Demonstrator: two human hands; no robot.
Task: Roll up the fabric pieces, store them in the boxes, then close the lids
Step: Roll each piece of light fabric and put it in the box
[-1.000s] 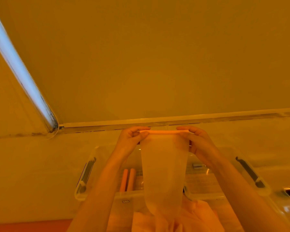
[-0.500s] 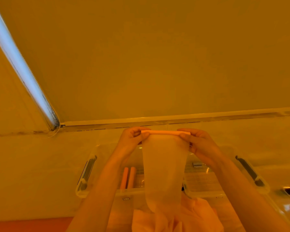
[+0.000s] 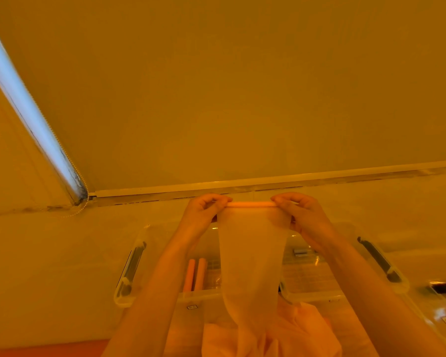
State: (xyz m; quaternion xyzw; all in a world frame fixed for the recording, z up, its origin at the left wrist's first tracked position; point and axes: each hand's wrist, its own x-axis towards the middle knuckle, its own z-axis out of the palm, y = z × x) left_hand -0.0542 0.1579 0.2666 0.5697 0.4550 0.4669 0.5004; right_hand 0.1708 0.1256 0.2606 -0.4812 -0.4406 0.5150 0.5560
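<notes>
At centre frame the left hand (image 3: 204,215) and right hand (image 3: 304,217) each pinch an end of the fabric piece (image 3: 251,253), its top edge rolled tight; the sheer length hangs over two clear boxes (image 3: 319,296); two rolled pieces (image 3: 196,275) lie inside the left box.

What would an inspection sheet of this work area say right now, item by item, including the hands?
Surface: pale floor meeting a wall with a skirting strip.
Job's things: sheer fabric piece held up, its top edge rolled into a thin roll, the rest hanging down; two finished rolls lying in the open clear box; more loose fabric heaped in front.
Clutter: clear lid lying at right.
Hands: left hand and right hand each pinch an end of the roll.
Cables: nothing seen.
Surroundings: bright strip at left, possibly a door gap.
</notes>
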